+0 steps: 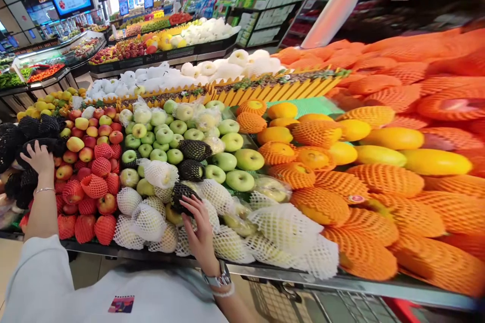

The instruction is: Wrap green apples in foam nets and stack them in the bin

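The head camera looks down on a supermarket fruit stand. The right hand (pixel 200 234) reaches in from below with fingers spread and curled onto a fruit in a black net sleeve (pixel 182 197), which lies at the front of the stand among fruit in white net sleeves (pixel 140 219); the fingers touch its near side, but I cannot tell whether they grip it or only rest there. The left hand (pixel 38 159) stretches far out to the left edge and lies with fingers closed over a heap of black-netted fruit (pixel 34 136), likely steadying or picking from it. Three black-netted fruits sit apart from that heap: the one under the right hand and two more (pixel 193 159) just behind it on the green apples (pixel 231 161). The sleeves seem meant to cushion the fruit. Red apples (pixel 91 151), some in red sleeves, fill the space between the hands. Orange-netted mangoes (pixel 322 204) spread to the right. A shopping cart (pixel 322 305) stands just below the stand's edge.
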Action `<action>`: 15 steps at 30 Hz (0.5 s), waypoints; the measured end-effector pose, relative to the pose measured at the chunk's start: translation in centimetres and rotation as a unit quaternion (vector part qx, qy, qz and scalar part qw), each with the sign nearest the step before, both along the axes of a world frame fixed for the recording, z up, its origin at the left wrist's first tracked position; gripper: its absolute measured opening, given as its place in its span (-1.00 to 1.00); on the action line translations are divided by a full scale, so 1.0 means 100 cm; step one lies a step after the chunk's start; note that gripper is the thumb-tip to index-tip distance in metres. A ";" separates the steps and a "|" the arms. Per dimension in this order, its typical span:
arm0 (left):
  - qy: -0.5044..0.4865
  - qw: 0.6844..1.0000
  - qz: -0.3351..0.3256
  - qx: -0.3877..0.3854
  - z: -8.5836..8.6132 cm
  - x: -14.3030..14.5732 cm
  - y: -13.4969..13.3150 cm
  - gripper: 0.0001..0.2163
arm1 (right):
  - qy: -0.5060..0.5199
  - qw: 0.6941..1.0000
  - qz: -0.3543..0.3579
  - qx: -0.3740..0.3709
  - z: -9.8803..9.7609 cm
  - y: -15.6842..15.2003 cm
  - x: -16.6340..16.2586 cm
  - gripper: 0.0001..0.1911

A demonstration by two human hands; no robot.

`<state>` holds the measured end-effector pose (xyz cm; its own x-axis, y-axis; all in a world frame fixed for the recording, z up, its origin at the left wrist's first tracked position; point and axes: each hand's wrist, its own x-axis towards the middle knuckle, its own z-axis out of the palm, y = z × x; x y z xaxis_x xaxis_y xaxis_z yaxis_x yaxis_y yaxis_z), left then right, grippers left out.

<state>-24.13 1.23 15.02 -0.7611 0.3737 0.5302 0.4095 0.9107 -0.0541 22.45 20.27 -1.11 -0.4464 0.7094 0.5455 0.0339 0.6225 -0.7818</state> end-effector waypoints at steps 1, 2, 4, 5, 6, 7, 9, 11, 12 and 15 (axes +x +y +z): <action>0.005 1.000 -0.009 -0.012 -0.001 -0.002 0.001 -0.70 | 0.000 1.000 0.001 0.001 0.000 0.000 -0.001 -0.67; 0.006 1.000 -0.013 -0.020 -0.002 -0.004 0.002 -0.70 | 0.000 1.000 0.001 0.001 0.001 -0.001 -0.001 -0.67; -0.007 1.000 0.001 -0.014 -0.003 -0.010 0.004 -0.72 | 0.002 1.000 -0.002 0.001 0.001 -0.001 -0.002 -0.67; -0.016 1.000 0.014 -0.001 -0.003 -0.013 0.004 -0.70 | 0.003 1.000 -0.003 -0.001 0.001 0.000 -0.001 -0.68; -0.022 0.999 0.027 0.016 -0.002 -0.016 0.003 -0.66 | 0.003 1.000 -0.004 -0.003 0.001 0.000 -0.001 -0.68; -0.026 0.998 0.037 0.035 -0.002 -0.018 0.003 -0.59 | 0.002 1.000 -0.004 -0.004 0.000 0.001 -0.001 -0.68; -0.030 0.996 0.053 0.065 0.000 -0.022 0.000 -0.49 | -0.001 1.000 -0.003 -0.007 0.000 0.002 0.000 -0.68; -0.034 0.993 0.070 0.088 0.001 -0.024 -0.005 -0.61 | -0.003 1.000 0.000 -0.008 0.000 0.003 0.001 -0.68; -0.032 0.991 0.081 0.102 0.001 -0.025 -0.008 -0.71 | -0.004 1.000 0.001 -0.009 0.000 0.003 0.001 -0.68; 0.002 0.972 0.108 0.208 0.002 -0.028 -0.015 -0.74 | -0.005 1.000 0.005 -0.011 0.003 0.003 0.002 -0.68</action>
<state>-26.90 -0.30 15.19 -0.7955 -0.0414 0.6045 0.2070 0.9191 0.3353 22.62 20.62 -0.83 -0.4587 0.7164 0.5257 0.0364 0.6063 -0.7944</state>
